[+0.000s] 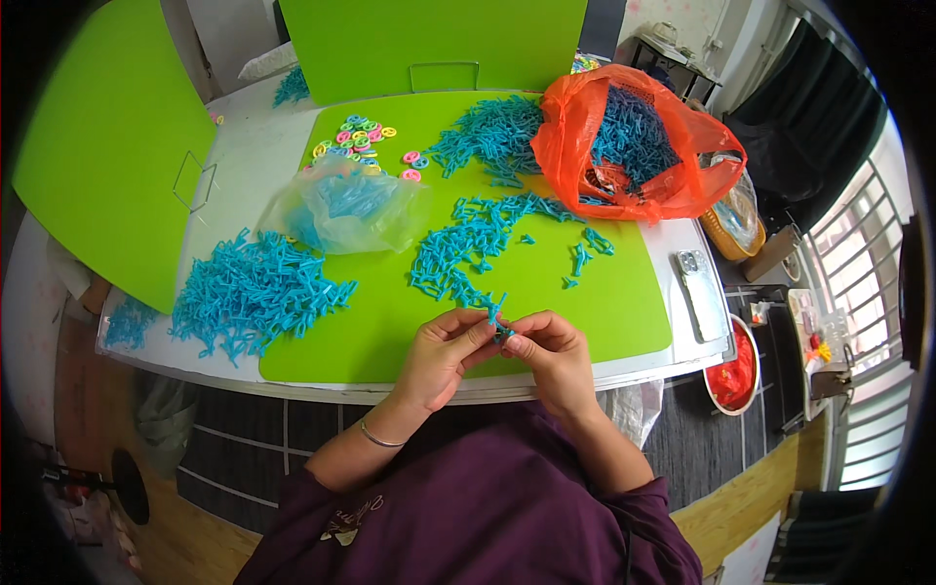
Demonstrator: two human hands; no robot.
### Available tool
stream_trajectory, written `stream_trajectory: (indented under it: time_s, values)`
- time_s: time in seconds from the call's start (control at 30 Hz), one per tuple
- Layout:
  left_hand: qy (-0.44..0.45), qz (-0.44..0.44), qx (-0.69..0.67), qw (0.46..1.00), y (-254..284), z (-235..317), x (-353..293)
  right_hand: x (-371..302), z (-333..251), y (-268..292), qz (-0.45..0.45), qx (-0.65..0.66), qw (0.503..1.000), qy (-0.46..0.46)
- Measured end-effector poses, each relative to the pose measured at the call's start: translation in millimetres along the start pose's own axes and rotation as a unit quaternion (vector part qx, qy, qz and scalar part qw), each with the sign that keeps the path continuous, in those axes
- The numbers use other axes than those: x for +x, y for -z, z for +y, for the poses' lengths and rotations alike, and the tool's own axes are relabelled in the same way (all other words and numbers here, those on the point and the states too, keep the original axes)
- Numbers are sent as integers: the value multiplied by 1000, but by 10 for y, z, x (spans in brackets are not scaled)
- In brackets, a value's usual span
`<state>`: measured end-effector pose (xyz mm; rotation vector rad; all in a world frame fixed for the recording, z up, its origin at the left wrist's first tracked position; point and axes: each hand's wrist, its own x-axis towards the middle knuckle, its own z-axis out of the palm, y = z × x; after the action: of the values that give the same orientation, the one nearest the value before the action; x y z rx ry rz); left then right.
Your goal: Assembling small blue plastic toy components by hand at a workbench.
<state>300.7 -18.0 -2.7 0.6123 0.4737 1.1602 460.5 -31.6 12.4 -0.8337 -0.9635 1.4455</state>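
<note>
At the table's near edge, my left hand [446, 353] pinches a small light-blue plastic piece [494, 308] that sticks up above the fingertips. My right hand [557, 357] is closed with its fingertips against the left ones, at a darker teal plastic piece [504, 333]. Whether the two pieces are joined cannot be seen. Just beyond the hands lies a loose curved pile of blue plastic pieces [458, 252], with a few strays [582, 258] to its right. A big heap of light-blue pieces [255, 297] is on the left.
A red plastic bag [697, 174] full of darker pieces stands at the back right, beside another dark heap [492, 132]. A clear bag [366, 219] and colourful plastic rings [359, 136] lie at the back left. A phone [700, 292] rests near the right edge of the green mat [614, 317].
</note>
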Motion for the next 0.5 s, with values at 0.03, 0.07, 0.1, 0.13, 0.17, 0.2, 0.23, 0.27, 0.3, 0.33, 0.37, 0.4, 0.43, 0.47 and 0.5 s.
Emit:
stream_trajectory:
  time_s: [0.03,0.07,0.1,0.13,0.17,0.2,0.23,0.27,0.3,0.33,0.37,0.4,0.43,0.47,0.5]
  values:
    - [0,0,0,1000,-1,-1,3,-8,-15,-4,-3,6,1000,-7]
    - [1,4,5,1000,-3,-2,1,-15,-25,-8,-7,13,1000,-14]
    - [2,8,9,1000,-3,-2,-1,-18,-28,-5,-7,13,1000,-14]
    - [2,8,9,1000,0,-2,-5,-21,-31,-2,-9,13,1000,-18]
    - [1,6,13,1000,7,-4,-6,-22,-32,1,-12,13,1000,-22]
    - [0,5,16,1000,14,-7,-8,-24,-42,-9,-12,13,1000,-22]
    - [-1,5,16,1000,19,-12,-9,-29,-58,-26,-7,12,1000,-21]
    - [-1,4,14,1000,25,-15,-11,-30,-66,-38,-1,11,1000,-20]
    - [-2,2,11,1000,28,-17,-14,-31,-57,-37,-2,11,1000,-20]
    - [-2,2,11,1000,30,-14,-19,-33,-42,-33,-2,15,1000,-16]
    - [-2,1,6,1000,31,-13,-23,-35,-33,-27,-2,19,1000,-13]
    - [-2,0,2,1000,31,-13,-25,-33,-32,-26,-1,18,1000,-13]
    - [-2,0,1,1000,27,-15,-23,-30,-32,-25,-2,15,1000,-9]
    - [-3,0,2,1000,22,-14,-20,-28,-32,-27,-2,13,1000,-6]
    - [-5,0,3,1000,19,-14,-20,-32,-31,-40,-3,13,1000,-6]
